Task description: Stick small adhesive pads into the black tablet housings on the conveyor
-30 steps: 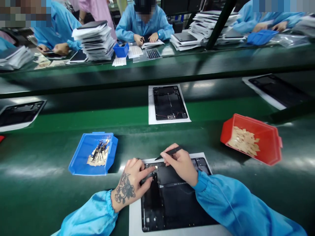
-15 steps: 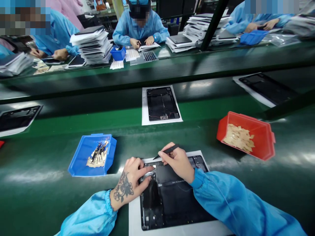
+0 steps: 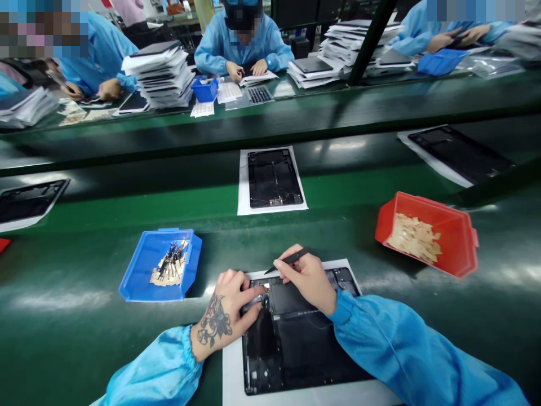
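Note:
An opened black tablet (image 3: 313, 349) with its inner parts exposed lies on a white sheet (image 3: 234, 383) in front of me. My left hand (image 3: 232, 301) rests over its upper left corner, thumb and index finger apart, the index fingertip on the parts beside a small white spot. The other fingers are bent at the edge. My right hand (image 3: 306, 276) is closed round a slim black pointed tool, like a spudger (image 3: 291, 258). Its tip points left, just over the tablet's top edge; whether it touches cannot be made out.
A blue bin (image 3: 159, 265) with short black pieces is at left, a red bin (image 3: 426, 234) with beige slips at right. Beyond, more opened tablets (image 3: 274, 177) lie on a green belt (image 3: 203, 197). Co-workers in blue sleeves (image 3: 207, 53) sit across, among paper stacks (image 3: 163, 76).
The tablets on the belt have shifted slightly left against the bins. My hands keep nearly the same pose on the tablet. The view has moved a little.

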Action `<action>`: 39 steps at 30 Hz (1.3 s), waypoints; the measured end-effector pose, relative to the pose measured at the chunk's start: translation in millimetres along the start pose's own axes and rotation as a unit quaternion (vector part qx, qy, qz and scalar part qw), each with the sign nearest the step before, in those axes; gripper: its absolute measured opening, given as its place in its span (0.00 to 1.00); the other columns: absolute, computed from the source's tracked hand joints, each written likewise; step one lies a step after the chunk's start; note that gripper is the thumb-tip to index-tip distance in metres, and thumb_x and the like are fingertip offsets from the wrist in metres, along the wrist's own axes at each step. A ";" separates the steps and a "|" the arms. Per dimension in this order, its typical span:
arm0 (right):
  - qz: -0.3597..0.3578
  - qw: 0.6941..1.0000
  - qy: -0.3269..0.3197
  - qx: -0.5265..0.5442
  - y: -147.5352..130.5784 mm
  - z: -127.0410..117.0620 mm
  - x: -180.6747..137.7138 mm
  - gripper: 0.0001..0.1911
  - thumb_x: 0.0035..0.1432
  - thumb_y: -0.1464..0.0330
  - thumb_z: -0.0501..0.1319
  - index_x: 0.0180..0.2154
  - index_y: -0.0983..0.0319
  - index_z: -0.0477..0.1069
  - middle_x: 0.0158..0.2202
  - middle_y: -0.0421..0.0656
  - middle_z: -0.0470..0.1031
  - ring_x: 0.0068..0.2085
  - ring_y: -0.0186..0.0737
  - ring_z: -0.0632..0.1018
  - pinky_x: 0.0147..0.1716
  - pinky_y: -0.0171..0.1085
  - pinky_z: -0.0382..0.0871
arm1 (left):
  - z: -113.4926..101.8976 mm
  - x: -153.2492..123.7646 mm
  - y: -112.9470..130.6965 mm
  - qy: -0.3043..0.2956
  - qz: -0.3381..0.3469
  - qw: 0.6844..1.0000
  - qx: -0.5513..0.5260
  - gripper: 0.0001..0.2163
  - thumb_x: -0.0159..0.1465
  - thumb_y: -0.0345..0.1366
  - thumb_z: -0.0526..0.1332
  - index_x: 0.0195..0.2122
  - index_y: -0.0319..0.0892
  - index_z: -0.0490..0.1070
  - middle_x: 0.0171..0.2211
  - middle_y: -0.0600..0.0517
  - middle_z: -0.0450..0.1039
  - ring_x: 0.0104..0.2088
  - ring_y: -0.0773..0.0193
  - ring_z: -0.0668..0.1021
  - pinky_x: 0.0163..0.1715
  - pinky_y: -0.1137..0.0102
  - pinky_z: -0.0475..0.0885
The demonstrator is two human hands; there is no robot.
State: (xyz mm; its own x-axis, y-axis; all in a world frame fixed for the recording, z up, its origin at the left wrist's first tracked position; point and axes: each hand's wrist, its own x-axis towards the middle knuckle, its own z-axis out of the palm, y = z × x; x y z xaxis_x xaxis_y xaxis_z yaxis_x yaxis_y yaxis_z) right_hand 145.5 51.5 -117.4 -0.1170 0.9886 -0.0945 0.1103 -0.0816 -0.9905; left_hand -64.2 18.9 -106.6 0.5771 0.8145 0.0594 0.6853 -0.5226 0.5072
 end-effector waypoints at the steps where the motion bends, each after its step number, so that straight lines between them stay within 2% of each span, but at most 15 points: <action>1: 0.000 1.000 0.001 0.000 0.1 0.0 0.2 0.09 0.57 0.63 0.63 0.32 0.61 0.67 0.22 0.37 0.70 0.23 0.37 0.74 0.23 0.34 0.71 | 0.3 0.1 -0.2 0.001 -0.001 1.000 -0.002 0.14 0.63 0.35 0.57 0.49 0.49 0.71 0.33 0.50 0.62 0.36 0.59 0.65 0.34 0.63 0.59; 7: -0.001 1.000 -0.002 -0.002 -0.1 0.2 0.5 0.10 0.57 0.62 0.63 0.31 0.61 0.66 0.22 0.37 0.69 0.23 0.36 0.74 0.23 0.34 0.70 | 0.8 0.4 -0.8 0.002 0.002 1.000 -0.001 0.15 0.62 0.35 0.57 0.51 0.49 0.70 0.33 0.50 0.63 0.35 0.59 0.65 0.34 0.63 0.59; 13: 0.000 1.000 -0.005 -0.001 0.4 0.3 -0.2 0.10 0.57 0.62 0.63 0.32 0.61 0.66 0.22 0.37 0.70 0.23 0.36 0.74 0.23 0.34 0.70 | 0.2 0.0 -0.1 -0.001 -0.004 1.000 -0.015 0.12 0.62 0.35 0.56 0.47 0.47 0.71 0.33 0.50 0.63 0.36 0.59 0.65 0.35 0.63 0.60; 16: 0.003 1.000 -0.006 -0.003 -0.3 0.2 -0.6 0.10 0.57 0.62 0.63 0.31 0.61 0.66 0.22 0.37 0.70 0.23 0.36 0.74 0.23 0.34 0.71 | 0.4 0.2 -0.3 0.001 -0.004 1.000 -0.012 0.14 0.62 0.35 0.56 0.50 0.46 0.70 0.34 0.49 0.63 0.36 0.59 0.65 0.35 0.63 0.60; 21: 0.008 1.000 -0.005 -0.008 -1.1 0.0 0.1 0.11 0.57 0.60 0.63 0.32 0.61 0.66 0.23 0.38 0.70 0.24 0.37 0.74 0.23 0.34 0.71 | -0.8 0.8 0.6 0.001 0.009 1.000 0.012 0.17 0.63 0.35 0.56 0.53 0.50 0.69 0.33 0.50 0.62 0.35 0.59 0.65 0.34 0.64 0.59; 39: 0.004 1.000 -0.008 -0.013 0.5 0.1 0.5 0.11 0.58 0.60 0.63 0.32 0.61 0.66 0.23 0.37 0.70 0.24 0.37 0.75 0.23 0.35 0.71 | 3.2 -0.4 -1.5 0.022 0.025 0.999 -0.006 0.15 0.62 0.33 0.56 0.50 0.48 0.71 0.33 0.49 0.62 0.36 0.59 0.65 0.34 0.63 0.59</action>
State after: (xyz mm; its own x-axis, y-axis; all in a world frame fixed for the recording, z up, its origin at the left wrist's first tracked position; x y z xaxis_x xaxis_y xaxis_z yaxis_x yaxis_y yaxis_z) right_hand 145.4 51.9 -117.9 -0.1319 0.9857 -0.1045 0.1376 -0.0862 -0.9867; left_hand -64.1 18.6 -110.2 0.5905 0.7976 0.1233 0.6507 -0.5608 0.5120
